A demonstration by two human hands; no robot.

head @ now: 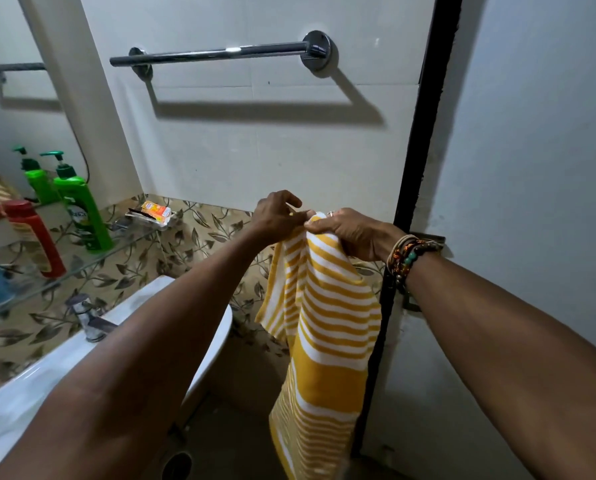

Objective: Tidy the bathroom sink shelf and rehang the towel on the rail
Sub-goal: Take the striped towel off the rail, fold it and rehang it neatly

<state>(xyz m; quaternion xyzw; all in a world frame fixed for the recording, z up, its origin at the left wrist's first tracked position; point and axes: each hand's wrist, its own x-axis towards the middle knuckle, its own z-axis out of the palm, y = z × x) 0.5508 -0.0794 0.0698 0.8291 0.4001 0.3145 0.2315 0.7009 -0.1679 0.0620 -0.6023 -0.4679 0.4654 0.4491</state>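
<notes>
both hands pinch towel (320,327) top edge: left hand (277,214), right hand (345,230), close together below bare rail (216,54). risk: bunched narrow hold, towel hangs lopsided, slides off rail.

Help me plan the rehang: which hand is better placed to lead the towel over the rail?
Probably the left hand: it pinches the top edge of the towel directly below the rail. The right hand, bunching the rest, sits out below the rail's right end.
</notes>
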